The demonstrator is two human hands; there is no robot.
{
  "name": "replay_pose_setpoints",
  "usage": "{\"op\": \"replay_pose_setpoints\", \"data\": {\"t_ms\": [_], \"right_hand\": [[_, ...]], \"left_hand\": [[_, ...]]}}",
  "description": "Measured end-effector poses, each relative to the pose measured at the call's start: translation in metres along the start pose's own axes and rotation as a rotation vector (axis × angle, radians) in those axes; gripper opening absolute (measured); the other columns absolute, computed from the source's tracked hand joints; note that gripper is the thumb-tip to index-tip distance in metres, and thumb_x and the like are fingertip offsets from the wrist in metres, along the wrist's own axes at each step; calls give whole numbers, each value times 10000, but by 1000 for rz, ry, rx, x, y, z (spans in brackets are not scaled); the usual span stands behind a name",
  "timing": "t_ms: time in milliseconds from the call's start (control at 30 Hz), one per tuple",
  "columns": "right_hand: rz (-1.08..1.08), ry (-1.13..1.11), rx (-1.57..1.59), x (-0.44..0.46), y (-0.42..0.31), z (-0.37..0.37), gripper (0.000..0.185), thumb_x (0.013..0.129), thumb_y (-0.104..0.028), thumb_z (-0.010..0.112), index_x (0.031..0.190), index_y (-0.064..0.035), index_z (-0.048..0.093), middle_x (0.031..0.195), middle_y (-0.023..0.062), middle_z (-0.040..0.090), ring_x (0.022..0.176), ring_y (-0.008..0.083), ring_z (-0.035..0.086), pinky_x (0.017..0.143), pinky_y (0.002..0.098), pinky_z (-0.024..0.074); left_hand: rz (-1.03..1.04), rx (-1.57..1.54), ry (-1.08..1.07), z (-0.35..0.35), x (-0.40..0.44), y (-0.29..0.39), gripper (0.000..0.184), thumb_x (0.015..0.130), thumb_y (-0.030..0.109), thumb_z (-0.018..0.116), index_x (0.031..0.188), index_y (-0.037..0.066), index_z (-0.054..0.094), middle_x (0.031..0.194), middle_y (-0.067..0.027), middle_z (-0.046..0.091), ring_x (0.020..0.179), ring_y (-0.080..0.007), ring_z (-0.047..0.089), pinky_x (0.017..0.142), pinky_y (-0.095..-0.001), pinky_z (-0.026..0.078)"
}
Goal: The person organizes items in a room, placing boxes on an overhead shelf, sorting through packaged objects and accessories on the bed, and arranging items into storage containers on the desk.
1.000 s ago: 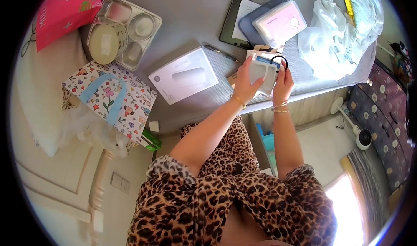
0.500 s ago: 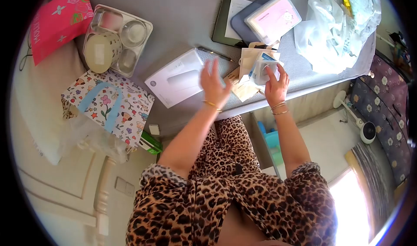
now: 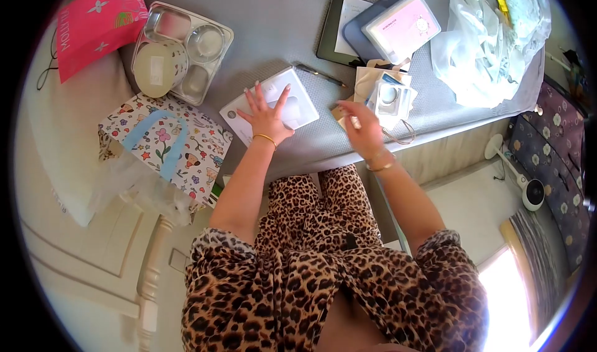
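Note:
My left hand [image 3: 268, 113] lies with fingers spread on the white box [image 3: 298, 103], which has a picture of a rounded device on its lid. To the right, my right hand [image 3: 363, 130] is over the table near its front edge, its fingers curled; whether it holds anything is hidden. Just beyond it sits a clear plastic tray [image 3: 390, 97] on some light cards or papers [image 3: 367, 77]. A pen [image 3: 320, 75] lies between the white box and those papers.
A metal compartment tray [image 3: 216, 24] with a round cup [image 3: 155, 70], a pink bag [image 3: 99, 26] and a floral bag [image 3: 165, 144] are at left. At the back right are a pink-lidded case [image 3: 401, 29], a dark folder [image 3: 329, 32] and clear plastic bags [image 3: 469, 54].
My left hand has let go of the clear tray and moved left onto the white box. My right hand has released the tray, now resting on the papers, and moved nearer the table's edge.

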State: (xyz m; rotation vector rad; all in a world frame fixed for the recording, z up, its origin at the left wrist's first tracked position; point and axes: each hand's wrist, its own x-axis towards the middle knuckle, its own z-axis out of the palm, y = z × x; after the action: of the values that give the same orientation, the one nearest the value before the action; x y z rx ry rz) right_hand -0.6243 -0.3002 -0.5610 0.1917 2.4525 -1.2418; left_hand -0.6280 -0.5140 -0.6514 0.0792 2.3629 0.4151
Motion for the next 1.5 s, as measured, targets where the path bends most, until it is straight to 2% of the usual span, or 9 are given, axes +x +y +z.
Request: {"op": "replay_pose_setpoints", "data": {"t_ms": [200,300,400,500,600,867,1000,1100,1500], "right_hand": [[238,-81,-198,36,54,98,581,717,-328,680,1138,25,491,1110,245,528,1043,366,512,897,410,418],[331,-200,-165,54,47,98,714,638,-399,745,1142,34,484,1018,211,556,947,322,550,820,378,443],[265,-145,-223,50,39,111,656,659,-388,732,1106,36,510,1016,207,564,947,314,552,832,376,440],[435,-41,-80,43,34,124,572,687,-355,704,1082,14,516,1056,210,539,1004,347,507,878,403,416],[449,-28,-65,44,34,133,560,714,-361,670,1086,29,518,1060,222,539,1014,350,502,887,397,412],[499,93,78,45,3,93,395,778,-341,626,942,19,620,808,164,640,781,256,614,695,329,460],[627,126,670,-2,-60,17,337,843,-223,614,1028,56,581,882,51,631,811,131,593,665,218,447],[570,84,862,-45,-120,-43,326,873,-179,563,1083,68,541,934,82,630,836,153,601,699,243,478],[378,26,756,-221,-296,-145,363,863,-191,581,1084,92,528,963,142,631,804,211,646,732,333,549]], "left_hand": [[-22,-46,7,2,-9,-3,1119,444,378,838,1358,455,195,1457,-165,9,1335,-429,-1,879,-771,155],[22,-201,115,16,-10,-15,1131,462,381,834,1395,269,204,1429,-184,112,1327,-407,80,934,-703,204],[204,-562,568,26,-24,-35,993,561,293,795,1361,81,247,1376,-206,213,1285,-400,183,975,-573,282],[-427,-608,708,63,-69,-46,793,663,130,684,1324,-4,267,1304,-202,335,1235,-337,300,978,-409,325],[-728,-1634,481,115,-83,-66,687,693,-1,535,1330,-12,278,1256,-161,407,1194,-260,370,990,-331,298],[-552,-1838,279,56,-100,-68,571,778,98,452,1335,32,339,1225,-46,477,1109,-176,460,939,-310,357],[-418,-2160,82,-56,-144,-44,480,916,279,386,1351,80,340,1281,-26,458,1142,-156,464,932,-331,394],[-15,-2174,44,-119,-161,-36,504,954,377,315,1352,69,330,1308,-50,449,1150,-169,480,918,-335,426],[352,-1955,154,-322,-291,21,538,953,396,335,1276,-28,403,1002,-73,598,833,-99,597,694,-230,497]]}}
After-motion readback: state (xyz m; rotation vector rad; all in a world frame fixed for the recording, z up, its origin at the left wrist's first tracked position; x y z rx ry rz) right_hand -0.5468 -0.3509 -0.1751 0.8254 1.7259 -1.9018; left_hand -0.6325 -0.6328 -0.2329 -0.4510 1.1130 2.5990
